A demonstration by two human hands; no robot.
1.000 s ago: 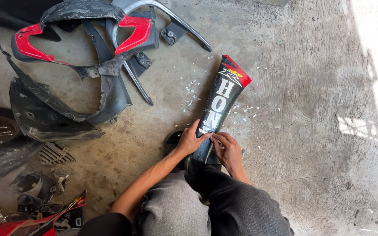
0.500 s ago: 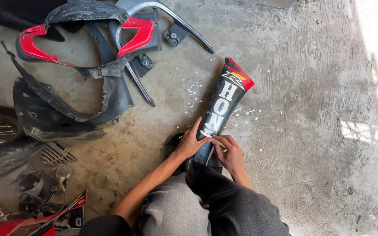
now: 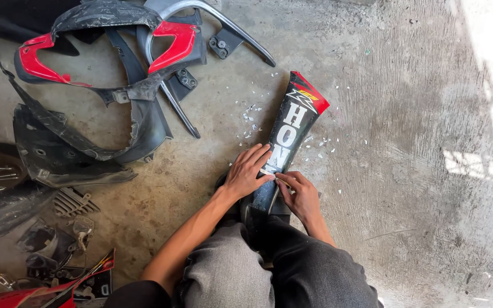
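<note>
On bare concrete floor (image 3: 406, 114): one long black motorcycle fairing panel (image 3: 288, 134) with red tip and white lettering, lying lengthwise away from the person, near end between the knees. Left hand (image 3: 248, 171) flat on the panel, fingers spread, gripping nothing. Right hand (image 3: 299, 193) curled at the panel's edge, fingertips pinching something small; can't tell what. White flakes (image 3: 252, 117) scattered around the panel. Upper left, well apart: two red trim pieces (image 3: 172, 43), one grey grab rail (image 3: 223, 25), several black fairing shells (image 3: 75, 142).
</note>
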